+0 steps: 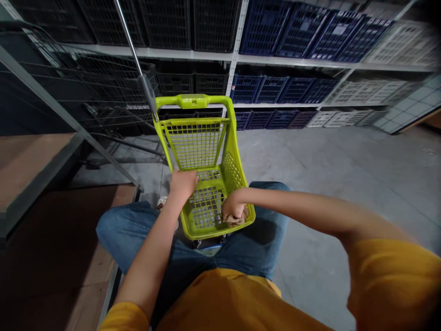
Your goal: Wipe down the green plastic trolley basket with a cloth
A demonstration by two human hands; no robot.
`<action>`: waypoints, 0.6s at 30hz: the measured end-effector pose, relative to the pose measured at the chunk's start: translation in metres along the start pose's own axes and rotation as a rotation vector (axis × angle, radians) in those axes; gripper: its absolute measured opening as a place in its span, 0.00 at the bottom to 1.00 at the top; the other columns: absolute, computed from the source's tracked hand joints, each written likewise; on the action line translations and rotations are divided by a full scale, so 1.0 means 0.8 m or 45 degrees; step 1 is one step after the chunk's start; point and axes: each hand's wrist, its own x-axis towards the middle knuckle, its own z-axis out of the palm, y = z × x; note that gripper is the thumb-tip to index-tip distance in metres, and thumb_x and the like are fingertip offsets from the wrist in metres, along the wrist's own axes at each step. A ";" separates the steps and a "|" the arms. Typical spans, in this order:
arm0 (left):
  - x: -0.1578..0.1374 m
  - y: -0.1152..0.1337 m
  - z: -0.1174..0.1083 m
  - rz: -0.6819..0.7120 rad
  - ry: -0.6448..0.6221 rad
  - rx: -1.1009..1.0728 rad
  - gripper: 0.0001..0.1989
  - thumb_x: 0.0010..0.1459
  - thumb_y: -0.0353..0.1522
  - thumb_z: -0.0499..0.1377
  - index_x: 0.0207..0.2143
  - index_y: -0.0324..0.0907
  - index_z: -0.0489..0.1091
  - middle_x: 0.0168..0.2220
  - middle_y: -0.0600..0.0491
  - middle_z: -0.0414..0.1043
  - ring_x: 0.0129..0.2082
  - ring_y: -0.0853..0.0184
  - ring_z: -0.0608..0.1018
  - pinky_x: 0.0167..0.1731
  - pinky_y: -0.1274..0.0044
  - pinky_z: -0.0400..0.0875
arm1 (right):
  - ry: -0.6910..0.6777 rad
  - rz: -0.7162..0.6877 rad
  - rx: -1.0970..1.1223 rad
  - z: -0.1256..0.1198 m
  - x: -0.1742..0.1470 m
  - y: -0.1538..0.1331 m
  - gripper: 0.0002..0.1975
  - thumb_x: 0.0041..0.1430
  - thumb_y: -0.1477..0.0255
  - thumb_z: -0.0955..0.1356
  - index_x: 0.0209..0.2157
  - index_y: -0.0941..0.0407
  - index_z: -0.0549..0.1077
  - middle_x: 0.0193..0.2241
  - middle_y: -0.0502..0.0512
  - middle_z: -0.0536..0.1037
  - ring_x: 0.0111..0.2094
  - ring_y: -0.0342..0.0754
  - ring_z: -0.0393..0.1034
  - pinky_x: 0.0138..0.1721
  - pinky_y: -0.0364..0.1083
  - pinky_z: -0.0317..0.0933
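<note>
Apparently wiping is in hand: the right hand clutches a cloth in the near right corner of the green cart between the legs, the left hand clasps its left rim, and the next stroke probably needs it steady.

Along the left end of the upper shelf, black slatted crates in a row; right of a perforated upright post, blue crates, two with pale labels; towards the right end, white crates. Near the rack's left end, on the grey floor, a dark wire cart. Along the floor's left edge, a brown wooden platform beside a slanting metal bar.
</note>
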 end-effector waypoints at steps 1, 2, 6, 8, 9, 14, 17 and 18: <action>0.000 0.001 0.000 -0.003 -0.003 -0.001 0.17 0.63 0.39 0.49 0.42 0.42 0.74 0.36 0.44 0.80 0.38 0.55 0.80 0.44 0.66 0.63 | -0.077 0.009 0.003 0.000 -0.002 0.001 0.12 0.36 0.88 0.71 0.24 0.58 0.75 0.20 0.42 0.72 0.26 0.42 0.66 0.30 0.40 0.59; -0.001 0.001 0.000 -0.009 -0.005 -0.004 0.17 0.64 0.39 0.49 0.43 0.42 0.74 0.36 0.44 0.80 0.39 0.55 0.80 0.44 0.66 0.63 | -0.122 0.051 -0.002 0.003 -0.001 0.000 0.12 0.35 0.88 0.70 0.22 0.58 0.74 0.18 0.42 0.70 0.25 0.42 0.65 0.29 0.40 0.58; -0.002 0.004 0.003 -0.022 0.009 -0.023 0.18 0.64 0.38 0.48 0.46 0.42 0.74 0.37 0.43 0.80 0.39 0.56 0.79 0.45 0.66 0.62 | -0.053 0.330 -0.054 0.024 0.025 -0.013 0.12 0.34 0.89 0.68 0.19 0.57 0.73 0.15 0.43 0.68 0.23 0.43 0.65 0.29 0.41 0.59; -0.002 0.003 0.005 -0.023 0.035 -0.028 0.18 0.64 0.38 0.49 0.48 0.42 0.73 0.37 0.43 0.80 0.40 0.56 0.79 0.45 0.66 0.62 | -0.066 0.355 -0.043 0.029 0.042 -0.026 0.11 0.37 0.87 0.68 0.22 0.57 0.74 0.16 0.44 0.70 0.23 0.44 0.66 0.28 0.42 0.60; -0.002 0.002 0.006 -0.020 0.048 -0.026 0.18 0.64 0.38 0.49 0.49 0.42 0.73 0.37 0.43 0.80 0.39 0.56 0.80 0.45 0.66 0.62 | -0.074 0.361 -0.038 0.027 0.048 -0.034 0.10 0.38 0.86 0.68 0.23 0.58 0.75 0.17 0.45 0.71 0.23 0.44 0.66 0.28 0.42 0.60; -0.002 -0.006 0.003 -0.035 0.054 -0.016 0.19 0.65 0.38 0.48 0.51 0.42 0.71 0.38 0.43 0.79 0.39 0.55 0.80 0.44 0.66 0.64 | 0.374 -0.026 0.152 0.003 0.061 -0.081 0.13 0.46 0.82 0.65 0.35 0.59 0.75 0.24 0.48 0.74 0.24 0.43 0.67 0.26 0.40 0.58; -0.004 -0.008 -0.002 -0.043 0.076 -0.037 0.20 0.65 0.38 0.47 0.54 0.43 0.69 0.41 0.43 0.79 0.41 0.56 0.79 0.44 0.67 0.64 | 0.531 -0.219 0.179 0.008 0.063 -0.089 0.13 0.47 0.81 0.65 0.36 0.59 0.74 0.24 0.47 0.74 0.25 0.41 0.65 0.26 0.39 0.56; -0.005 -0.008 -0.003 -0.036 0.089 -0.051 0.20 0.65 0.38 0.47 0.54 0.43 0.69 0.42 0.44 0.79 0.42 0.56 0.79 0.45 0.67 0.64 | 0.501 -0.195 0.118 0.014 0.063 -0.085 0.11 0.46 0.81 0.66 0.34 0.59 0.74 0.24 0.46 0.74 0.25 0.41 0.64 0.26 0.39 0.56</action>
